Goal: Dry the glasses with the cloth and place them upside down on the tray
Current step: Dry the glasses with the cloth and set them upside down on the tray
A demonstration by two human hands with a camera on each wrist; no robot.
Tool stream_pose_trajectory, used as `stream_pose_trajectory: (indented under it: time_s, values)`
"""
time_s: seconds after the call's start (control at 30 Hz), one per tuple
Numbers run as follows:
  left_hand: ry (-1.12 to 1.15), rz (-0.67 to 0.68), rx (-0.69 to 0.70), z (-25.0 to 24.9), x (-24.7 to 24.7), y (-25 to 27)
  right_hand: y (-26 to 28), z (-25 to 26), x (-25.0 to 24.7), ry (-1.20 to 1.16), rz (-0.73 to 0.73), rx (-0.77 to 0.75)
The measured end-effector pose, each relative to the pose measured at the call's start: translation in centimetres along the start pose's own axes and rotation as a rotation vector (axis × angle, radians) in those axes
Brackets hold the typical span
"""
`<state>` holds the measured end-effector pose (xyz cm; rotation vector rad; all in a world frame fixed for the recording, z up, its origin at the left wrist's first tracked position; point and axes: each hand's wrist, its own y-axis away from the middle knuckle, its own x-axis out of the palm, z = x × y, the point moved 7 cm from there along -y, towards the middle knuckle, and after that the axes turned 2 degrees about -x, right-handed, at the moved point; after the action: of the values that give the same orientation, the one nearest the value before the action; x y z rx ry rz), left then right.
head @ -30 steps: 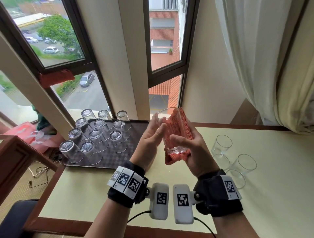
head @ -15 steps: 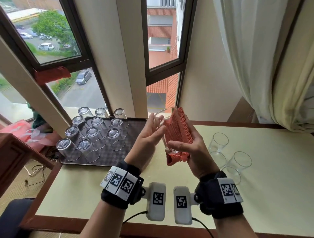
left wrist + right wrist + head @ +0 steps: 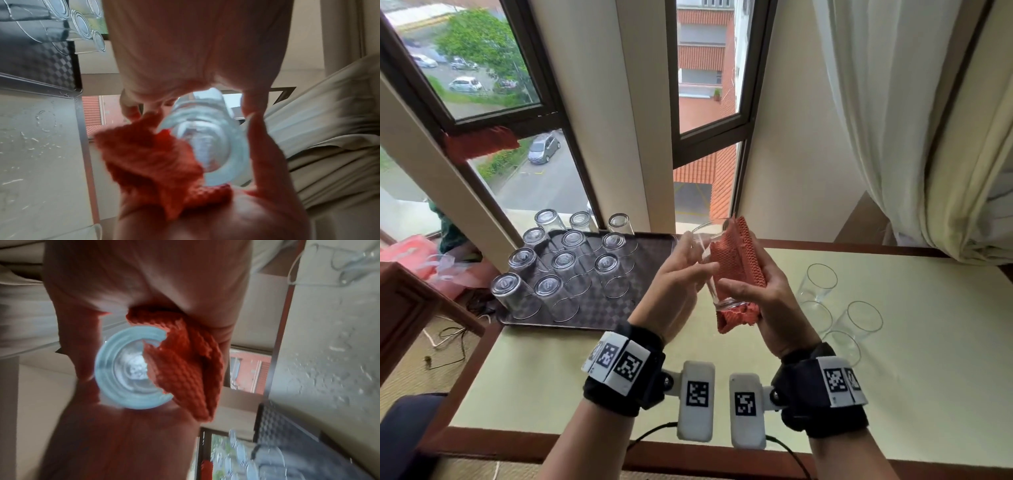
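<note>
Clear drinking glass [image 3: 710, 270] mid-dry: left hand [image 3: 674, 287] gripped it, right hand [image 3: 763, 308] pinched orange knitted cloth [image 3: 736, 260] around it. Eleven glasses inverted on dark checkered tray [image 3: 654, 267]; two upright glasses [image 3: 839, 308] waited right on pale surface [image 3: 928, 359].

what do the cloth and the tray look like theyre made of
Cloth: orange-red woven or knitted fabric, matte; a ribbed, bumpy weave shows, and it folds softly around the glass.
Tray: probably dark plastic with a checkered textured surface and raised rim; the material is uncertain.
</note>
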<state>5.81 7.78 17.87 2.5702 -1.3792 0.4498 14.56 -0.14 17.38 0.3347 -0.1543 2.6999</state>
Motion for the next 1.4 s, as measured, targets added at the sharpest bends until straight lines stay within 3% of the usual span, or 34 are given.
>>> stream_pose_trajectory:
  time_s: [0.1, 0.23, 0.37, 0.47, 0.7, 0.77, 0.9, 1.13, 1.3, 1.4]
  values:
    - [0.042, -0.031, -0.061, 0.6, 0.5, -0.2, 0.0, -0.4, 1.0, -0.066, 0.001, 0.012]
    - [0.053, 0.029, -0.060, 1.0, 0.3, 0.2, 0.5, -1.0, 1.2, -0.320, 0.026, 0.062]
    - [0.060, -0.037, -0.014, 0.5, -1.4, -0.1, 0.1, -0.5, 0.3, -0.194, -0.041, 0.021]
    - [0.005, 0.035, -0.024, 0.2, 0.1, -0.4, -0.4, -0.5, 0.7, -0.097, -0.030, 0.014]
    - [0.007, 0.026, -0.058, 1.3, -0.2, -0.3, -0.2, -0.7, 1.0, -0.361, -0.015, 0.041]
    - [0.019, -0.034, -0.041, 0.9, -1.2, -0.7, -0.6, -0.5, 0.4, -0.248, -0.061, 0.030]
    - [0.013, 0.003, -0.142, 1.0, -0.6, -1.1, -1.1, -0.8, 1.0, -0.082, -0.040, 0.017]
    - [0.016, 0.038, -0.132, 1.8, -0.7, -0.8, -0.6, -1.2, 1.3, -0.394, -0.010, 0.077]
    - [-0.025, -0.038, -0.116, 0.8, -1.0, -1.3, -1.7, -0.4, 0.8, 0.027, -0.022, 0.010]
    - [-0.047, -0.046, -0.070, -0.1, 0.2, -0.8, -1.8, -0.5, 1.7, 0.016, -0.004, 0.020]
